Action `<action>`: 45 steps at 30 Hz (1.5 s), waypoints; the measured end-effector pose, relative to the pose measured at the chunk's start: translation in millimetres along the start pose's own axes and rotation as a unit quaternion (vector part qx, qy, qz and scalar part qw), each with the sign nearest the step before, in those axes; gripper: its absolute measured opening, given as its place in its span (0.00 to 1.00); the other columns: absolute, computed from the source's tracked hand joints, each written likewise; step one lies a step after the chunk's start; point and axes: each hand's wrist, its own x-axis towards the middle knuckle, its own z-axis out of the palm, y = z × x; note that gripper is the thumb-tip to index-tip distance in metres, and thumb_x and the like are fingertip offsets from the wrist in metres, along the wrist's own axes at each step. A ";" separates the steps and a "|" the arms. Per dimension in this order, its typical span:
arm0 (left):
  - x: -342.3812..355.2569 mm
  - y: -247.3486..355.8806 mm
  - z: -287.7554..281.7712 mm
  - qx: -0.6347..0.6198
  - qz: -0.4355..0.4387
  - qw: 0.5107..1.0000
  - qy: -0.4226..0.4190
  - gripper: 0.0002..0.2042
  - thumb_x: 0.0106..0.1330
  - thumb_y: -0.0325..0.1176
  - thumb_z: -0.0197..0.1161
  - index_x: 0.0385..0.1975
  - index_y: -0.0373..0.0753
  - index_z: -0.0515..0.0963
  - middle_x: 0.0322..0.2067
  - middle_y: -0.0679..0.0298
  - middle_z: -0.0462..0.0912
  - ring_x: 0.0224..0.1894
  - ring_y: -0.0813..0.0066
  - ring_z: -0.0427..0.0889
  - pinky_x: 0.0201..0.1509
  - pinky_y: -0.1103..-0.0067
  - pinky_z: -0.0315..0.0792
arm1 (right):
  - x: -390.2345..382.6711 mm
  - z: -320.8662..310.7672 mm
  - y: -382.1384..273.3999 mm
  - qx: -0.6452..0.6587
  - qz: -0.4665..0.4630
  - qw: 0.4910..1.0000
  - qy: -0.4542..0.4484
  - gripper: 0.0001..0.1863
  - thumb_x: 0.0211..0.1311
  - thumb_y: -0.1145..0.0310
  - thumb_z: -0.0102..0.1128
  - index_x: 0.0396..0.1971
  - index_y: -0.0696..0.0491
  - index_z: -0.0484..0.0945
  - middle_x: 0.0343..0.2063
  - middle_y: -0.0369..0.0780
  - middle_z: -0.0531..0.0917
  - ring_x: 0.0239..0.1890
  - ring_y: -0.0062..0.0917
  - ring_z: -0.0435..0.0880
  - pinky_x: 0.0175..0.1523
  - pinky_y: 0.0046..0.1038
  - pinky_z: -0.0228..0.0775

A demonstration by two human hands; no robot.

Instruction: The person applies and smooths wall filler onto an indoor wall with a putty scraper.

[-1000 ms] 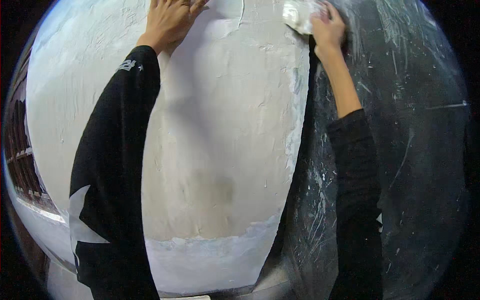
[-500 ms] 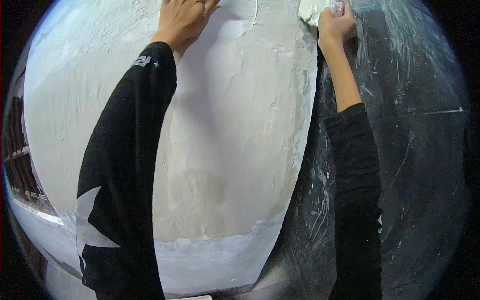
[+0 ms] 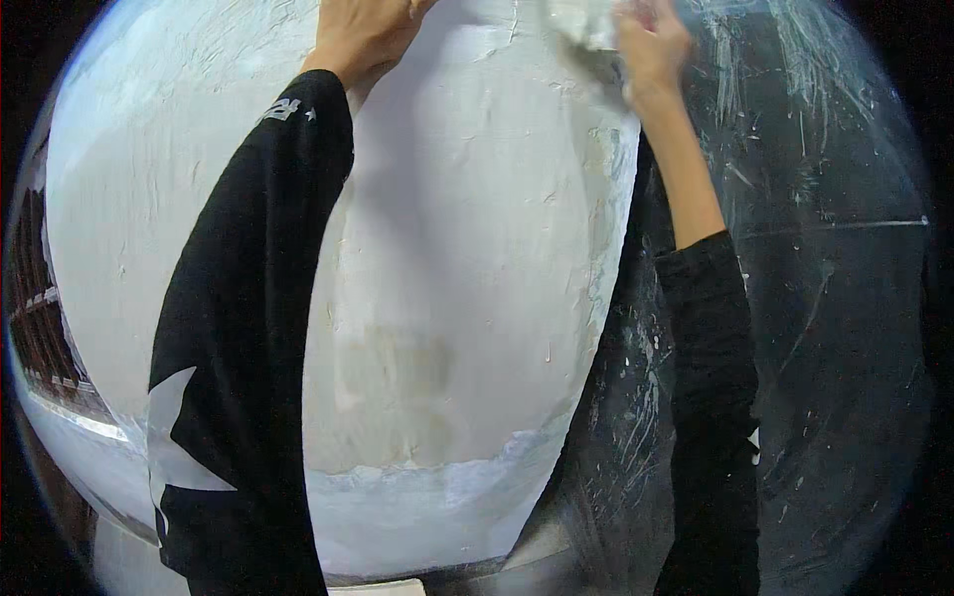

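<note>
Nearest me, my black left sleeve (image 3: 238, 278) crosses the left part of the white-coated wall (image 3: 477, 258), while my black right sleeve (image 3: 714, 397) lies in front of the dark panel (image 3: 845, 377). Farther up, my right grip (image 3: 653, 50) curls around a white-smeared tool (image 3: 594, 28) (motion blurs it, so its exact shape escapes me). The tool is high up, just inside the wall's right edge; whether it touches the coating I cannot tell. I judge that I hold it by its right end so the white part can face the wall, clear of my knuckles. My left grip (image 3: 370, 35) is up toward the wall's top, fingers cut off by the view, so I cannot tell if they are spread or pressed together; perhaps it steadies me. Farther off, a paler band (image 3: 427, 512) runs along the wall's bottom edge, and a dark barred frame (image 3: 42, 318) shows beyond its left edge. Counted: two grips, two sleeves, one tool, one wall, one panel, one band, one frame.
</note>
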 end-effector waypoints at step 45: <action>0.9 7.5 -3.6 -0.035 -0.022 0.999 0.007 0.22 0.75 0.46 0.45 0.65 0.46 0.64 0.66 0.47 0.62 0.70 0.46 0.57 0.71 0.52 0.51 | 10.7 34.5 2.5 0.060 0.011 0.996 -0.059 0.21 0.53 0.78 0.57 0.51 0.59 0.79 0.29 0.39 0.82 0.32 0.22 0.79 0.41 0.27 0.73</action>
